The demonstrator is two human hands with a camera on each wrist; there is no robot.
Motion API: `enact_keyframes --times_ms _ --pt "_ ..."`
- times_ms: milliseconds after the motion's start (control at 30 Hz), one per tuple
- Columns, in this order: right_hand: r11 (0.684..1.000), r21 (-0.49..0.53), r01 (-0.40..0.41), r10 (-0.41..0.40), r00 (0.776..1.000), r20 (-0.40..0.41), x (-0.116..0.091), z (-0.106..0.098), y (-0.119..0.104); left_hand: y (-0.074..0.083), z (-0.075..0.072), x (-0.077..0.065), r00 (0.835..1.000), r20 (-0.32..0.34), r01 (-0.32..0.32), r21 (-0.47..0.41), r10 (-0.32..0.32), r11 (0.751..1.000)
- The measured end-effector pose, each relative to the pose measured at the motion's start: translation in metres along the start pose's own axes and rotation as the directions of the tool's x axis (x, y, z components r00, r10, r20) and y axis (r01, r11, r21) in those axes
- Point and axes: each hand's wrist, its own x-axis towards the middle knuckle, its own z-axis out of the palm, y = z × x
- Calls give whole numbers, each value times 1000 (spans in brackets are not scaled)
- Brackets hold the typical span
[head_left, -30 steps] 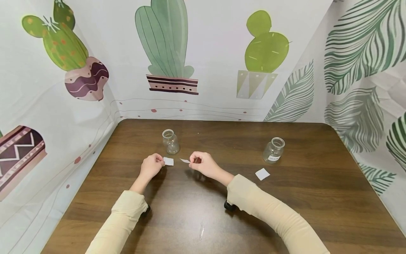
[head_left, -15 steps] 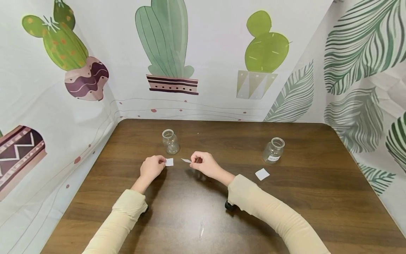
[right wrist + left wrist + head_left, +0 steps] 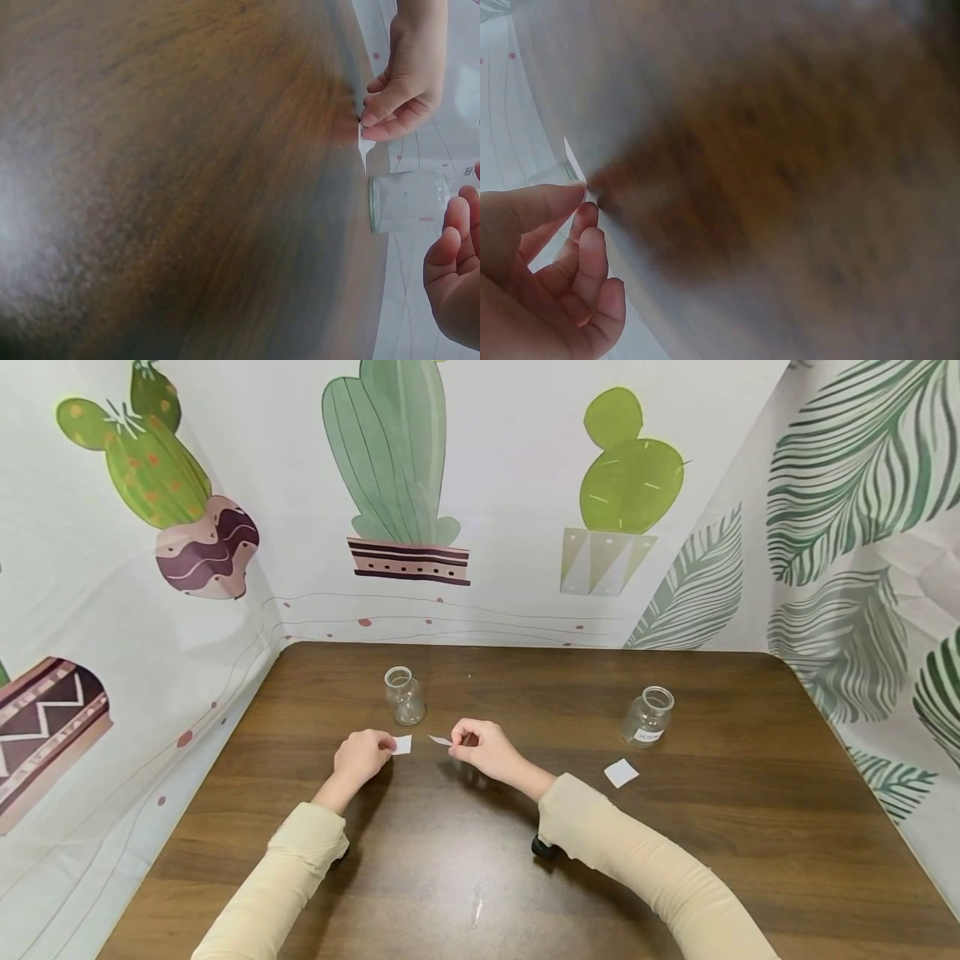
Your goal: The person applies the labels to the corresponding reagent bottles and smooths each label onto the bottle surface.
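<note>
In the head view my left hand point(image 3: 363, 755) pinches the edge of a small white paper square point(image 3: 402, 744) low over the table, its left part hidden by the fingers. The paper point(image 3: 573, 157) shows as a thin sliver at the fingertips in the left wrist view. My right hand point(image 3: 486, 749) pinches a thin white label point(image 3: 439, 740) between thumb and forefinger, tilted, with a narrow gap to the square. Just behind both pieces stands an unlabelled glass jar point(image 3: 406, 697), upright and lidless. In the right wrist view this jar point(image 3: 409, 202) appears beyond the paper.
Farther right on the wooden table point(image 3: 525, 860) stands a second lidless glass jar point(image 3: 648, 718) with a printed white label on its front. Another white paper square point(image 3: 621, 773) lies before it. A cloth point(image 3: 517, 468) printed with cacti hangs behind the table.
My left hand has slid slightly right and toward me, its fingers covering more of the paper square. The right hand with the label has barely moved. Both jars stand where they were.
</note>
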Motion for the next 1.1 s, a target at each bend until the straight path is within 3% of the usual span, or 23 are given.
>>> enact_keyframes --times_ms 200,400,533,700,833,967,1100 --pt "1000 7 1 -1 1000 6 0 0 0 0 1 2 1000 -1 -30 -16 30 999" --pt "1000 12 5 -5 1000 1 1 0 2 4 1 -1 997 -45 -69 5 69 998" --pt "1000 10 2 -2 1000 -5 1 0 2 7 -3 -3 996 -65 -68 -20 67 997" --pt "1000 11 3 -3 1000 -5 1 0 2 20 -14 -5 985 -110 -140 -75 132 987" --pt "1000 13 8 -8 1000 3 1 0 3 35 -23 -10 949 -170 -289 -131 265 948" --pt "1000 0 16 -16 1000 8 1 0 2 48 -27 -17 884 -208 -449 -120 419 886" --pt "1000 -11 18 -18 1000 12 2 1 2 58 -27 -22 817 -230 -552 -48 528 832"
